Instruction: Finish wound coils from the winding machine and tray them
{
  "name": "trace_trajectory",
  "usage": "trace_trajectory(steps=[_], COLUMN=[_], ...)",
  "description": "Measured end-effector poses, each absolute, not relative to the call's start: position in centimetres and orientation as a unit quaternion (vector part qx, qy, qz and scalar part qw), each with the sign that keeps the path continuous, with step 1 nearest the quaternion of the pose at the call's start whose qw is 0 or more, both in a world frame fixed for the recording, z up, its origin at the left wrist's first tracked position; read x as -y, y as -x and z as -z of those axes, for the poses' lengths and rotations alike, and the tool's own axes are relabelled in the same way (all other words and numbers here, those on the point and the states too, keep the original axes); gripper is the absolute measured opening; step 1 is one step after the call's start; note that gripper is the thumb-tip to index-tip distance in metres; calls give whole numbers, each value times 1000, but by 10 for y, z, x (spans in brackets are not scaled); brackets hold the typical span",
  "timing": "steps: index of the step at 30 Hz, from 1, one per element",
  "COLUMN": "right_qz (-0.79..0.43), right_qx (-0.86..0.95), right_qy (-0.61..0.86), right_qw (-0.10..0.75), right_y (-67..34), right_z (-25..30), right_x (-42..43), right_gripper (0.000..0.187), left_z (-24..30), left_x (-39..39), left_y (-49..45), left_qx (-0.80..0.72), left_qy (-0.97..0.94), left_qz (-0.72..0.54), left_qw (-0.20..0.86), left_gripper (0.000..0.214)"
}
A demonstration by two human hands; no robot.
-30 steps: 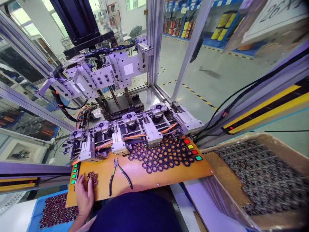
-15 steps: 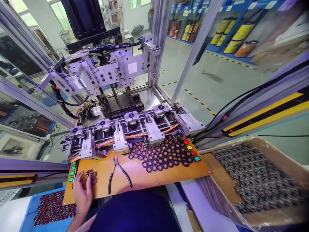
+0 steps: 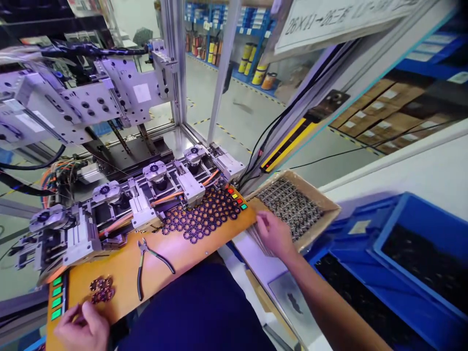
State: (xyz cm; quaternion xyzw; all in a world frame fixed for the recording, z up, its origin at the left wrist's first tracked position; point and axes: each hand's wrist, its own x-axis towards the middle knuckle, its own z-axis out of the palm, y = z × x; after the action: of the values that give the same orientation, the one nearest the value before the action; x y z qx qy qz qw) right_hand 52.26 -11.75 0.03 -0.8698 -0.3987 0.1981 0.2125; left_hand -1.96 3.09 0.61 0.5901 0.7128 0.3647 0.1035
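Observation:
My left hand [image 3: 83, 328] rests on the near left corner of the orange work board [image 3: 120, 265], fingers curled, just below a small cluster of copper-wound rings [image 3: 102, 289]. I cannot see anything in it. My right hand [image 3: 273, 234] reaches to the near edge of a cardboard box [image 3: 321, 222] full of dark ring parts [image 3: 290, 204], fingers bent at the plastic liner. A flat patch of several black rings [image 3: 199, 218] lies on the board's far right. Cutting pliers [image 3: 146, 263] lie in the board's middle.
A machine with a row of round fixtures [image 3: 153, 170] stands behind the board. Green buttons [image 3: 56, 297] sit at the board's left, coloured buttons [image 3: 237, 197] at its right. Blue bins [image 3: 413, 253] with dark parts stand at the right.
The view has swung right. My right hand has come into view at the cardboard box. My left hand has drawn back slightly from the copper-wound rings.

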Motion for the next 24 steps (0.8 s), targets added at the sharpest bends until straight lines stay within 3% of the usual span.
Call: trace_trajectory(steps=[4,8,13,18,24], right_qz=[-56,12,53,76,89], right_qx=[477,527,537,506,436], right_qy=[832,796,785,795,816], right_qw=[278,298,305,325,370], right_y=[-513,-508,-517,-520,-526], right_z=[27,49,56,58,59], right_x=[92,93,95,85,60], right_gripper=[49,48,42,37,39], left_z=[-10,-13,-14,0,4], left_x=[-21,-9,9,22,8], left_y=[22,21,16,21,26], left_qx=[-752,-776,-713,-724,-671], left_qy=[-555,-520,-584,-612,-682], left_qz=[-343,-348,-388,-317,-288], left_qw=[96,82,-21,-24,-54], left_gripper=[25,33,28,27,47])
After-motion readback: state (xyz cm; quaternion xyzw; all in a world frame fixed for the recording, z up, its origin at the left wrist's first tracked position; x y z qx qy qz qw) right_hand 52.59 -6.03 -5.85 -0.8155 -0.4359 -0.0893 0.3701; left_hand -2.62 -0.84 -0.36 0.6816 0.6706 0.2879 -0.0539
